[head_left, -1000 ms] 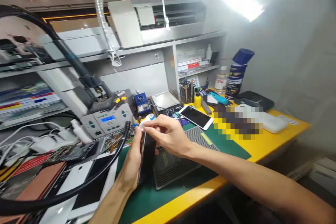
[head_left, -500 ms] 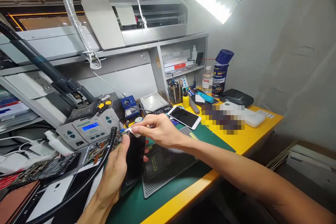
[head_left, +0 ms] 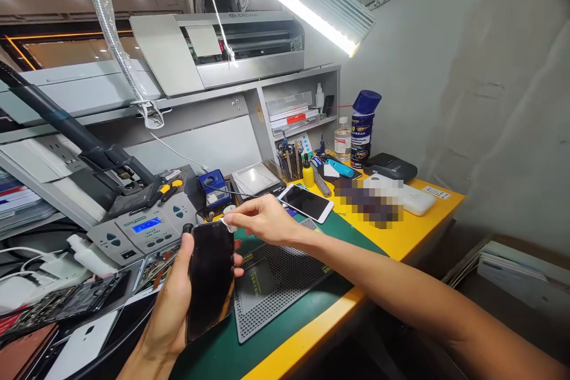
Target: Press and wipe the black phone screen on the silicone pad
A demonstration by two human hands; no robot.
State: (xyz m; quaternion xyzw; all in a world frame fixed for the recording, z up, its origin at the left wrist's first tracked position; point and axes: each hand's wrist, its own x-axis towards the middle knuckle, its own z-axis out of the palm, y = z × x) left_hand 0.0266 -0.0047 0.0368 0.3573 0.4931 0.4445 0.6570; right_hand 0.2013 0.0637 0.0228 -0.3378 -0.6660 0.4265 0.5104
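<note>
My left hand (head_left: pixel 174 288) is wrapped round a black smartphone (head_left: pixel 211 279). The thumb lies along its left edge and fingertips show at the right edge. The phone is held upright, its dark glossy screen facing me. At its top right corner, my right hand (head_left: pixel 268 221) pinches a small white wipe-like piece (head_left: pixel 228 225) between thumb and fingers, against the top edge. What exactly this white piece is cannot be made out. Behind the phone, a grey perforated mat (head_left: pixel 291 273) lies on the green work mat (head_left: pixel 285 323).
A white phone (head_left: pixel 306 202) lies beyond my right hand. A grey soldering station (head_left: pixel 146 224) stands at the left with a black hose nearby. Opened phones (head_left: pixel 84 297) lie on the left. A spray can (head_left: pixel 362 136) and a yellow bottle (head_left: pixel 308 174) stand at the back.
The phone has turned so its screen faces me more squarely. My right hand stays at its top edge, with less of the white piece showing. The whole view has shifted slightly.
</note>
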